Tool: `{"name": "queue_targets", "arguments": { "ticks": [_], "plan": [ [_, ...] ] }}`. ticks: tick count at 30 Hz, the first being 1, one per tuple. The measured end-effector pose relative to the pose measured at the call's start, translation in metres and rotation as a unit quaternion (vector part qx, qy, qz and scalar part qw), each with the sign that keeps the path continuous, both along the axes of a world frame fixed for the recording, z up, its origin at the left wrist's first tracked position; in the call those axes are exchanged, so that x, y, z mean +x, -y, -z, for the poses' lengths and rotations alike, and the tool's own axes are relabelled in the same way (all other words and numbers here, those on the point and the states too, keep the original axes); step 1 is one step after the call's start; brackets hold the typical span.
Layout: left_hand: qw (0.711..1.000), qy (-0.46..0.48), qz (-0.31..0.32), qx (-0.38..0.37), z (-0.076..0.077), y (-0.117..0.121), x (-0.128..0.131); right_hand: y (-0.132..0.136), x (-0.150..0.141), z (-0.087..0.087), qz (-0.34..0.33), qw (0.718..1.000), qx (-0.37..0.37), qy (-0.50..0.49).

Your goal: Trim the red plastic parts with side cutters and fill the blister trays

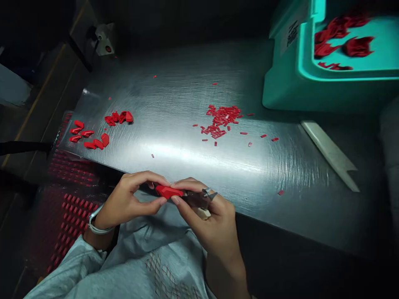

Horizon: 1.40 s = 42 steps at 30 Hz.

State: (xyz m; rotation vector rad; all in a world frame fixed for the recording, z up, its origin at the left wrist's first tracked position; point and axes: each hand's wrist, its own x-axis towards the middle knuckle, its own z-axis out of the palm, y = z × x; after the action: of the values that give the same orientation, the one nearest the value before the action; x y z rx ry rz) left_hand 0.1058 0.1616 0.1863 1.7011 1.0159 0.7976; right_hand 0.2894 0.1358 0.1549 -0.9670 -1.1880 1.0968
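My left hand (127,198) pinches a red moulded plastic part (168,192) between thumb and fingers, just over the front edge of the steel table (174,153). My right hand (207,220) grips small dark-handled nippers (195,199) with a metal tip, and their jaws sit at the end of the red part. The fingers partly hide the tool. A cluster of small red plastic bits (220,121) lies on the table ahead of my hands, and several larger red parts (89,137) lie to the left.
A teal plastic bin (311,54) holding red parts stands at the back right of the steel table. A long pale flat blade (330,155) lies near the right edge. A red pegged mat (73,220) lies to the left, and a grey garment covers my lap.
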Motion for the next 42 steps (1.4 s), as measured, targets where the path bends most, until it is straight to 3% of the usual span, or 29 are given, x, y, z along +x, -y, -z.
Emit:
{"name": "queue_targets", "arguments": {
  "ticks": [5,8,13,17,21,25,29,42],
  "plan": [
    [0.999,0.025,0.0,-0.03,0.001,0.001,0.004,0.003,0.004,0.005,-0.017,1.0,0.013,0.007],
    [0.998,0.05,-0.033,-0.033,0.007,0.001,0.004,0.003,0.004,0.014,-0.019,1.0,-0.002,-0.002],
    [0.975,0.188,-0.098,-0.063,0.017,0.003,0.003,0.009,-0.007,0.024,-0.017,0.999,0.016,-0.033],
    [0.942,0.284,-0.105,-0.145,0.019,0.008,0.005,0.016,-0.016,0.017,-0.006,0.994,0.074,0.082],
    [0.921,0.333,-0.067,-0.192,0.012,0.012,0.008,0.023,-0.014,0.008,0.039,0.964,0.128,0.231],
    [0.921,0.341,-0.032,-0.187,0.006,0.015,0.008,0.026,-0.008,0.003,0.083,0.919,0.164,0.348],
    [0.927,0.33,-0.028,-0.173,0.006,0.019,0.009,0.026,-0.007,0.0,0.109,0.902,0.178,0.378],
    [0.945,0.279,-0.074,-0.156,0.009,0.027,0.012,0.028,-0.008,0.002,0.133,0.898,0.173,0.383]
  ]
}}
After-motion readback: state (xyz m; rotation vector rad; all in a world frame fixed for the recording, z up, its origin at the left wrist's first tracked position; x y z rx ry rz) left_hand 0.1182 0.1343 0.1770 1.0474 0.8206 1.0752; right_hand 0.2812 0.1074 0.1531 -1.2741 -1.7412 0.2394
